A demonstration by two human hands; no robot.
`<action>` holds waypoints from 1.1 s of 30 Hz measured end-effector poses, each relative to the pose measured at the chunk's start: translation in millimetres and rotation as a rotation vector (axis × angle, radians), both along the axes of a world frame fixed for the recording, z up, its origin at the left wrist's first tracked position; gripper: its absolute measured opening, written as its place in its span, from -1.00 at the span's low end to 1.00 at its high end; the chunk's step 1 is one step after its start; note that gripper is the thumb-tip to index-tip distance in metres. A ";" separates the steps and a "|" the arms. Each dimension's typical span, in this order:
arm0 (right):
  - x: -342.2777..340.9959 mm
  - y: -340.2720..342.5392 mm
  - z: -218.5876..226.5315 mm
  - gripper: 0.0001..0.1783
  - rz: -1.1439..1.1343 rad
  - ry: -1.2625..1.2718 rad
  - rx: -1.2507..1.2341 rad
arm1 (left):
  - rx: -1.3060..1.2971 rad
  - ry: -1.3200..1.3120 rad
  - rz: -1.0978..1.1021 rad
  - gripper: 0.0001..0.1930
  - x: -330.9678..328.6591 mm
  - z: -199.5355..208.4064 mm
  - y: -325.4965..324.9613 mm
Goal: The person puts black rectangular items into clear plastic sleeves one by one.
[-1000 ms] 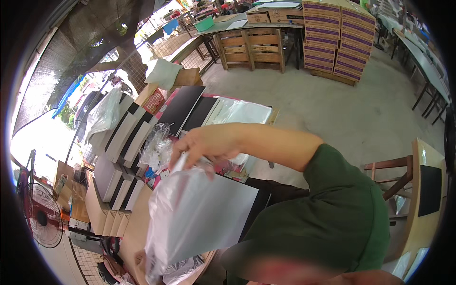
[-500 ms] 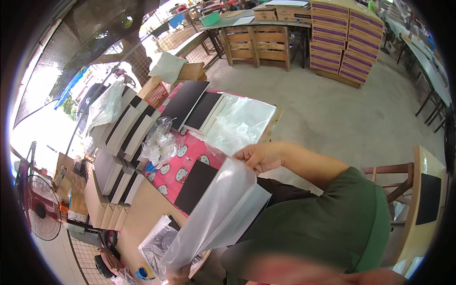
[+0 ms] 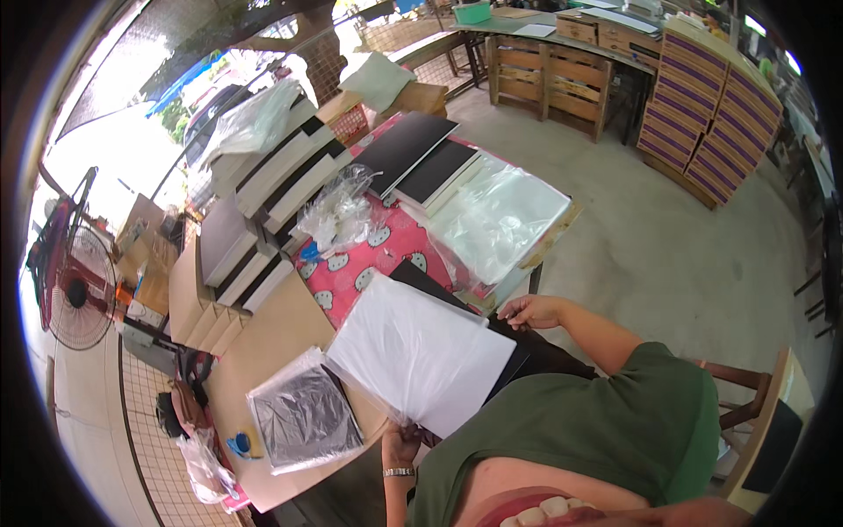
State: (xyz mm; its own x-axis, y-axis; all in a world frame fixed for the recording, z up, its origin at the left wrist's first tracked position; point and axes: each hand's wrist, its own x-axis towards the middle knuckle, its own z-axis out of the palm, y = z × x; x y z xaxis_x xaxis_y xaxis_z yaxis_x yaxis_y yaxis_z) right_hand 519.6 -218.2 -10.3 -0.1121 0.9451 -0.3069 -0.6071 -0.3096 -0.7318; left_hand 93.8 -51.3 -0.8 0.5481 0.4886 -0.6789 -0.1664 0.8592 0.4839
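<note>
A clear plastic bag [image 3: 399,338] lies flat around a white sheet or pad, which shows through the film. Its corner near the table's front edge is in my left hand [image 3: 403,442], whose fingers are closed on the plastic and partly hidden under it. My right hand [image 3: 532,311] is raised just off the bag's far right corner, apart from it, with loosely bent fingers and nothing visible in them. Under the bag, a black cover [image 3: 420,279] sticks out. To the left rests a black book in clear wrap [image 3: 303,413].
Stacked black and white books [image 3: 237,250] stand on the table's left side. Crumpled plastic [image 3: 338,211], black books [image 3: 408,154] and a pile of clear bags [image 3: 500,220] lie on a pink cloth [image 3: 342,281]. A blue tape roll [image 3: 239,444] sits at the near-left edge.
The plastic bag, held up slanting between both hands before, has come down flat around the white sheet. My right hand has let go and moved right. The wrapped black book shows more fully.
</note>
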 end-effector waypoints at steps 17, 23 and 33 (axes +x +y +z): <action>-88.4 49.4 57.1 -0.73 -0.302 -1.591 0.181 | 0.584 0.537 -0.343 -0.62 18.9 75.5 -65.6; -87.9 52.5 101.7 -0.82 -0.395 -1.085 0.173 | 0.556 0.643 0.020 -0.69 -5.7 50.6 -66.0; -115.8 -43.0 106.0 -0.83 -0.070 -1.479 0.523 | 1.116 1.265 -0.043 -0.78 -36.7 57.1 -88.8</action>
State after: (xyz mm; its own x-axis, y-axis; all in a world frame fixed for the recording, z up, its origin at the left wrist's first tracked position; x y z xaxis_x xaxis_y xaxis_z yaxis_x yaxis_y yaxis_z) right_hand 403.8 -261.3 95.7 0.0267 0.9679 0.2499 0.7159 0.1560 -0.6805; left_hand 57.1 -140.0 56.3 -0.0063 0.9995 -0.0295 0.7862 0.0232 0.6175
